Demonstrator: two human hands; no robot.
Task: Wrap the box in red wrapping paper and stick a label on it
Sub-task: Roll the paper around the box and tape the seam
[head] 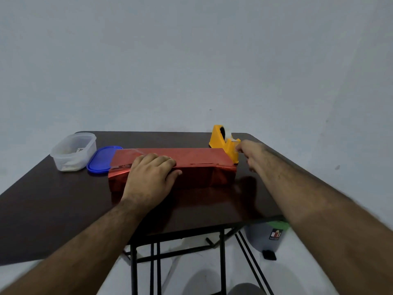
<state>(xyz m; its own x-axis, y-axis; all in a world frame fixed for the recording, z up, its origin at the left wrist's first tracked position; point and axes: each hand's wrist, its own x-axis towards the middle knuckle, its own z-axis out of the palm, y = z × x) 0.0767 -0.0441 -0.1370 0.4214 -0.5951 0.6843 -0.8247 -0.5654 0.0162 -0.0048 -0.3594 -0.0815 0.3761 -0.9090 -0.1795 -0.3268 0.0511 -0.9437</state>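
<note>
Now, from the head camera, the box (172, 167), covered in shiny red wrapping paper (197, 158), lies lengthwise across the middle of the dark brown table (53, 199). Its paper overlaps along the top near edge, and the ends at 3 and 9 o'clock look loosely folded.

The left hand (148, 173) lies palm down on the box's near side, left of its centre. Its fingers (157, 159) are straight and together, bent over the top edge so that they press the paper seam flat; the thumb points toward 3 o'clock along the front face. Nothing is gripped; the hand only presses.

The right hand (252, 153) reaches out at 2 o'clock from the box, just beyond its right end and apart from the paper. Its fingertips (239, 148) are drawn together at the cutter end of the yellow tape dispenser (223, 142), which stands touching or just behind the box's far right corner. They seem to pinch the tape's free end, though blur leaves the strip itself hard to make out.

At 10 o'clock from the box sits a clear plastic container (73, 152) holding small pieces that may be labels; I cannot tell. A blue lid (98, 161) lies flat between container and box, its right edge tucked just beside the wrapped left end.

Under the table at 5 o'clock stands a grey bin (263, 235).
</note>
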